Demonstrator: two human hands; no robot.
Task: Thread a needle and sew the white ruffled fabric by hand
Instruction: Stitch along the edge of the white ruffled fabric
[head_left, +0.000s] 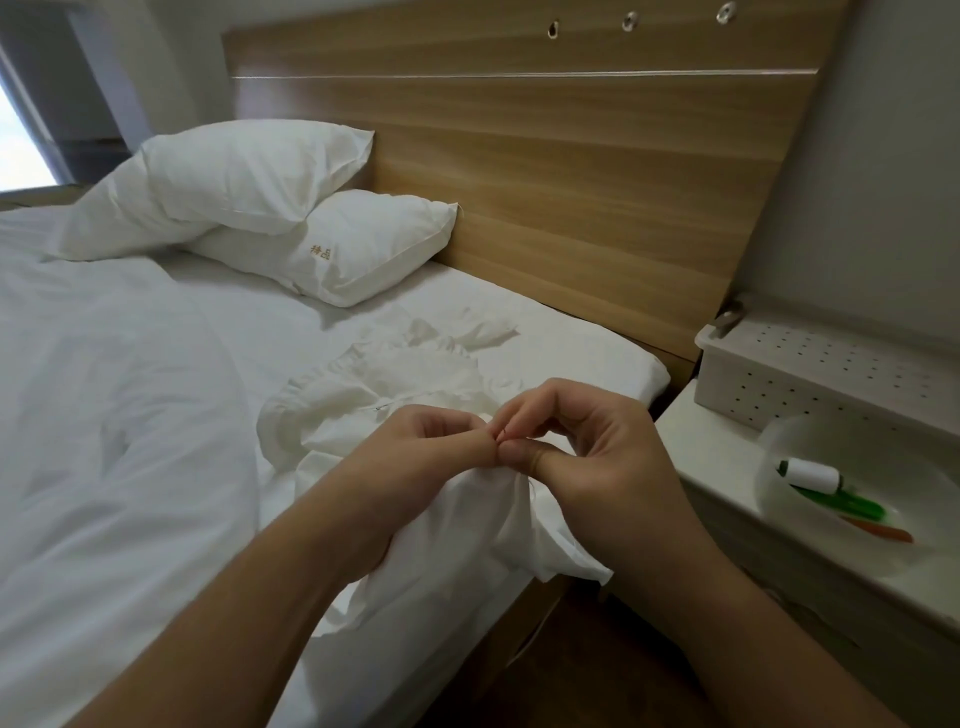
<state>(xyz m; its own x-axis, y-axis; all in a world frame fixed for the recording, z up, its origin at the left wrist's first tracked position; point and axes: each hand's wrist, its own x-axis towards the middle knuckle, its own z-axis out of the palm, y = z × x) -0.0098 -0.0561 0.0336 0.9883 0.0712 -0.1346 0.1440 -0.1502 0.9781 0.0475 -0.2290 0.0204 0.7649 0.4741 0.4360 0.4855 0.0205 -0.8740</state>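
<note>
I see my left hand (415, 447) and right hand (587, 447) meet fingertip to fingertip, pinching a red thread (501, 435) over the white ruffled fabric (415, 384) bunched on the bed (156, 415).

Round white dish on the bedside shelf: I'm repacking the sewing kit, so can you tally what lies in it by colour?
In the round white dish:
White: 1, the thread spool
Green: 1, a slim green tool, partly under the spool
Orange: 1, a slim orange tool
Total: 3
What the two slim tools are is too blurred to tell.
</note>
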